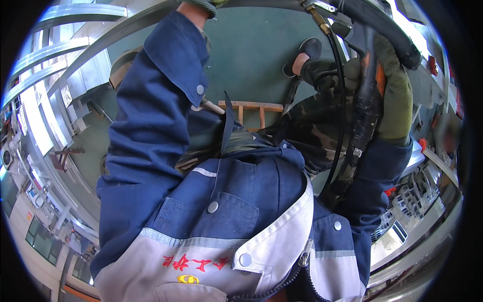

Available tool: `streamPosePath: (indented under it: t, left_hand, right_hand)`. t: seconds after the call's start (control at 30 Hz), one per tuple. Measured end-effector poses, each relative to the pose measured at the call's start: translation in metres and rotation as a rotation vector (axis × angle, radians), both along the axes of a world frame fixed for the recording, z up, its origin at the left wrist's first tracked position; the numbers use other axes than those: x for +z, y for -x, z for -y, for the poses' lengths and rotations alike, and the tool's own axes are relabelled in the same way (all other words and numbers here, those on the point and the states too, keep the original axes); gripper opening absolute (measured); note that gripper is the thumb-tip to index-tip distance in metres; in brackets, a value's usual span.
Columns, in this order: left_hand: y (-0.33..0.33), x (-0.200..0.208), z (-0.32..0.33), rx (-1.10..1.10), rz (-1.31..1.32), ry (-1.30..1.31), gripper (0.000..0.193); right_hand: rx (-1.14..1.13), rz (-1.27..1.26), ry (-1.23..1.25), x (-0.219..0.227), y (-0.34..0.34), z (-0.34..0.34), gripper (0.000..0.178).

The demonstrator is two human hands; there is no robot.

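Upper right, the right hand point(396, 95) clasps a black-and-orange tool handle point(369, 93); the left hand's point(205, 6) grip, cropped up top, I can't tell.

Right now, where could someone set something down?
Bare green floor shows between the navy fabric left sleeve, black shoe and light-brown wooden frame. It's crowded around the green-gloved right hand, with a black tape-wrapped handle and thin black hose.

From my remote view, matt knitted cloth covers the right hand point(396, 98), and scuffed, faintly glossy black tape wraps the tool handle point(364, 113). The jacket point(229, 183) looks like matt cloth, the bars point(83, 15) smooth, shiny metal.
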State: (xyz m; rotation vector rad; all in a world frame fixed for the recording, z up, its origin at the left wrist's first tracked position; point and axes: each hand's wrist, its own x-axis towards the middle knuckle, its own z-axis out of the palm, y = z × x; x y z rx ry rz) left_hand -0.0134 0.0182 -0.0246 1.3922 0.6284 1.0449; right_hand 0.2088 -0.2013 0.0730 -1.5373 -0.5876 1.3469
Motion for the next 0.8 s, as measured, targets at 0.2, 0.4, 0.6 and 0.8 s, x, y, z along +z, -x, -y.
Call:
streamPosePath:
  t: [0.2,0.4,0.6,0.8]
  left_hand:
    - [-0.01,0.013,0.01,0.03,-0.037,-0.067,0.047]
    - [-0.007,0.009,0.018,0.094,-0.031,0.037,0.049]
    - [-0.01,0.023,0.026,0.111,-0.061,0.013,0.049]
    - [-0.006,0.018,0.023,0.121,-0.06,0.011,0.053]
  right_hand:
    - [-0.041,0.046,-0.004,0.021,0.009,0.002,0.042]
    - [0.014,0.071,-0.134,0.002,0.0,-0.001,0.04]
    - [0.043,-0.115,-0.055,0.017,-0.003,-0.002,0.044]
    - [0.02,-0.108,-0.063,0.018,0.004,-0.004,0.041]
